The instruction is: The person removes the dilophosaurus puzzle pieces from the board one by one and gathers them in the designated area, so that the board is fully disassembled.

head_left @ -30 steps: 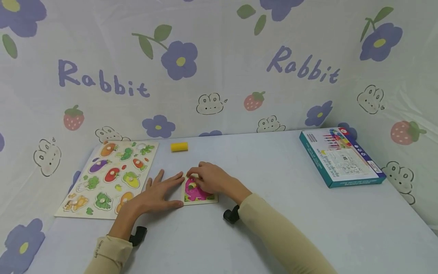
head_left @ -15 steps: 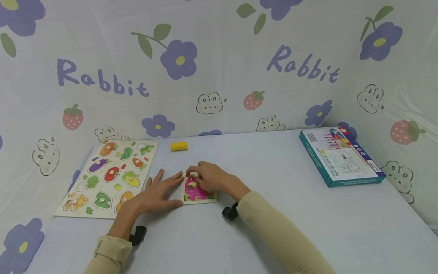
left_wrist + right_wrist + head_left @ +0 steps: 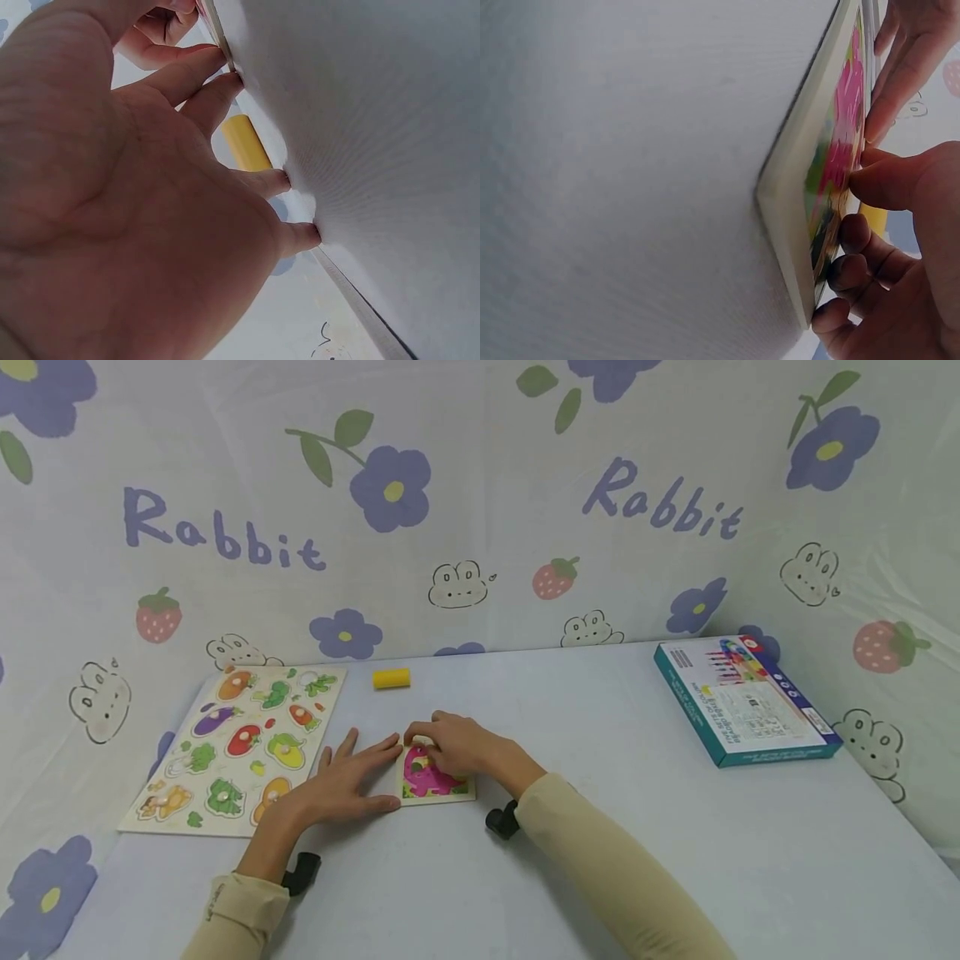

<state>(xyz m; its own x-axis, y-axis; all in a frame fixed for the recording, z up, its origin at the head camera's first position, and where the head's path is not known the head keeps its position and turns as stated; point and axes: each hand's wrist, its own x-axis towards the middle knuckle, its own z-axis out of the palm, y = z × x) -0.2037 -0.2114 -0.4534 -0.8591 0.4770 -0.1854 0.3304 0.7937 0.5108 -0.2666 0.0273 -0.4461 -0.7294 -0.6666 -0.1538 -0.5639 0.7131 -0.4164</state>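
A small square dinosaur jigsaw puzzle (image 3: 429,787), a pink dinosaur in a pale frame, lies flat on the table. My left hand (image 3: 337,789) spreads its fingers beside it, with thumb and index fingertip against the puzzle's left edge. From above, my right hand (image 3: 468,747) grips at the picture with bent fingers and the thumb, covering its upper right part. In the right wrist view, the thumb tip and several fingertips of the right hand (image 3: 941,210) touch the picture face of the puzzle (image 3: 847,97). Whether a single piece is pinched cannot be told.
A vegetable peg puzzle board (image 3: 225,785) lies at left, partly behind the left wrist. Behind the hands sits a yellow cylinder (image 3: 392,679). A teal-edged box (image 3: 750,710) rests at the back right. Patterned fabric (image 3: 480,510) hangs behind the table.
Both hands and the puzzle keep nearly the same place. The whole head view shifts very slightly.
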